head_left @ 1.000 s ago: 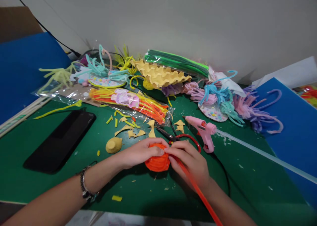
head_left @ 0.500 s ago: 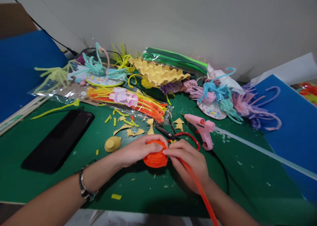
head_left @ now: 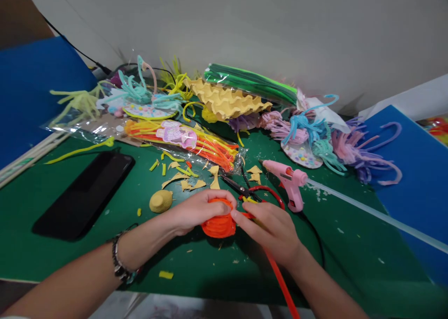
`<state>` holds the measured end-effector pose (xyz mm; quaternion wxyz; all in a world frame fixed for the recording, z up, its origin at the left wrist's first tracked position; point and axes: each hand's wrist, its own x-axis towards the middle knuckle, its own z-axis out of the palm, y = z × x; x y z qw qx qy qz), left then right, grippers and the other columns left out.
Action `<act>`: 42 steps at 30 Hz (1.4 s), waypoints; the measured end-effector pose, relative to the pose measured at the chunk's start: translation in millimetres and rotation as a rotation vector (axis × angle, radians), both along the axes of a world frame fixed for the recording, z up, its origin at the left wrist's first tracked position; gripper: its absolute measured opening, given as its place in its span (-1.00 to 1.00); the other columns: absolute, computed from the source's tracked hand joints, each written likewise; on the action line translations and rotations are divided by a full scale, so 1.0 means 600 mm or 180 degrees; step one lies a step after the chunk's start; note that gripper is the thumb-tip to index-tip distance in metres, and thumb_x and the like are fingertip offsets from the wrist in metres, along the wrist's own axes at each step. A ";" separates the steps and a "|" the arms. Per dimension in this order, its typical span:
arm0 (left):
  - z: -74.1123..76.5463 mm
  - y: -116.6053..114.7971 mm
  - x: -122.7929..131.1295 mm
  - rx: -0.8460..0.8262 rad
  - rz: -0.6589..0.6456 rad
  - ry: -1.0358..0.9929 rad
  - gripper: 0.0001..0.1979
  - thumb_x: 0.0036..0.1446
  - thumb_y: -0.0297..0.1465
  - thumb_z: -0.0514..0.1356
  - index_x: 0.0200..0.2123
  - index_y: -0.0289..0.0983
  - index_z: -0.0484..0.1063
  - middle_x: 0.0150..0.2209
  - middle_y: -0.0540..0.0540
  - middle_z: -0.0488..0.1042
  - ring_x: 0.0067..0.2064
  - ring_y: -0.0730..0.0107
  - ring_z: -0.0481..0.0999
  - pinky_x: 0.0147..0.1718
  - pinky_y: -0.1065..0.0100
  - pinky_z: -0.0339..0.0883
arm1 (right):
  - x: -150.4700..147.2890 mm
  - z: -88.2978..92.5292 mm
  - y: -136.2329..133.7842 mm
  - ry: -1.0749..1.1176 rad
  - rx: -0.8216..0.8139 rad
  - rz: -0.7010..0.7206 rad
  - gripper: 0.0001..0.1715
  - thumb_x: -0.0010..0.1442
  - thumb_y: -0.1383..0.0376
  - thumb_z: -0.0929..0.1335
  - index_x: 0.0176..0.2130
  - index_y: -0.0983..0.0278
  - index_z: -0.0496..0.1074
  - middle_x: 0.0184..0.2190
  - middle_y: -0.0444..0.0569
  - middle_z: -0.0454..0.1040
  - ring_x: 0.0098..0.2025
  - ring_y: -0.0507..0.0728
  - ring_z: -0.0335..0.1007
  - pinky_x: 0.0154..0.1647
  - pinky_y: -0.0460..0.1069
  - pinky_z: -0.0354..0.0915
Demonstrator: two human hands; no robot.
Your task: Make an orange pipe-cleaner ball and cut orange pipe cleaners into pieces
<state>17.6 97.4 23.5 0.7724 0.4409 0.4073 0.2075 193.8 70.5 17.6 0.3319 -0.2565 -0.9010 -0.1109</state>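
My left hand is closed around a rounded orange bundle of coiled pipe cleaner, its thumb pressed on top. At the bundle's right side, my right hand pinches an orange pipe cleaner; its loose end passes under the palm and hangs toward the front edge. Just beyond the hands lie red-handled scissors, partly hidden by my right hand. A small tan egg-carton cup rests to the left of my left wrist.
A pink glue gun with a long glue stick lies at the right, its cord trailing forward. A black phone is at the left. Behind are bagged orange and yellow pipe cleaners, an egg carton and carton scraps.
My right hand has turned and its fingers have spread slightly, with the index finger reaching to the bundle. The hanging pipe cleaner has swung a little left. My left hand keeps its hold.
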 end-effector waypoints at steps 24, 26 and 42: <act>0.002 -0.009 -0.002 -0.0997 -0.0211 -0.0337 -0.87 -0.36 -0.45 0.14 -0.57 -0.33 0.35 -0.69 0.09 0.34 -0.66 0.58 0.23 -0.67 0.53 0.04 | 0.002 0.035 -0.005 -0.0388 0.1019 0.0163 -0.85 0.03 0.44 0.35 -0.39 0.20 0.48 -0.49 -0.21 0.53 -0.50 -0.05 0.32 -0.43 -0.14 0.34; 0.003 -0.010 0.000 -0.1025 -0.0221 -0.0314 -0.88 -0.32 -0.44 0.13 -0.56 -0.32 0.34 -0.70 0.08 0.34 -0.68 0.57 0.23 -0.68 0.53 0.03 | 0.002 0.035 -0.004 -0.0305 0.1059 0.0142 -0.83 0.05 0.45 0.33 -0.41 0.20 0.48 -0.53 -0.22 0.52 -0.52 -0.05 0.31 -0.42 -0.14 0.34; 0.002 -0.013 0.007 0.0228 0.0117 -0.0038 -0.91 -0.23 -0.40 0.08 -0.55 -0.31 0.28 -0.61 0.09 0.21 -0.54 0.58 0.13 -0.57 0.50 -0.04 | -0.007 -0.012 -0.006 0.0752 -0.0577 0.0025 -0.77 0.07 0.47 0.28 -0.22 0.30 0.38 -0.44 -0.02 0.46 -0.38 0.05 0.31 -0.41 -0.04 0.29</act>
